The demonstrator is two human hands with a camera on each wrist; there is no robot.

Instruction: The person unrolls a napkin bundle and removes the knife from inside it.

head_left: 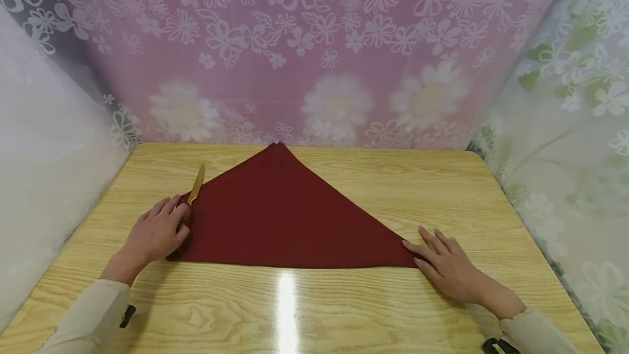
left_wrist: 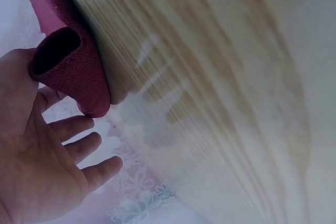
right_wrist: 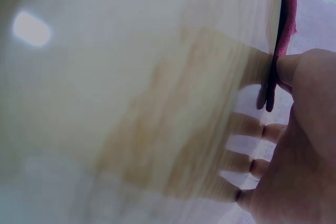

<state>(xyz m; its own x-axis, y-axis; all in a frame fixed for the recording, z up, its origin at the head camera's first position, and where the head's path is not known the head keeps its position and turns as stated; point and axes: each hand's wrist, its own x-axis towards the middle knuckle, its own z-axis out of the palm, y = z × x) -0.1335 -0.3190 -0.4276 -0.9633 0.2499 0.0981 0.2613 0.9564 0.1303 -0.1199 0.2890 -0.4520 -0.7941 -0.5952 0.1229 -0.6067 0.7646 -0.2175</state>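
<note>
A dark red cloth [head_left: 285, 217], folded to a triangle, lies on the table with its point toward the far edge. Its left end is turned over into a loose roll [left_wrist: 86, 77], whose hollow end faces the left wrist camera. My left hand [head_left: 159, 228] grips this roll between thumb and forefinger; the other fingers are spread. From beside that hand a gold-coloured knife [head_left: 197, 183] points away over the cloth, its lower part hidden. My right hand [head_left: 452, 269] rests at the cloth's right corner, fingers outstretched, thumb [right_wrist: 289, 69] and forefinger touching the cloth.
The wood-grain table [head_left: 403, 179] has rounded far corners and a bright light reflection near its front. A pink flowered curtain [head_left: 314, 70] hangs behind it, with pale sheets at the left and right sides. Dark wrist devices show by both sleeves.
</note>
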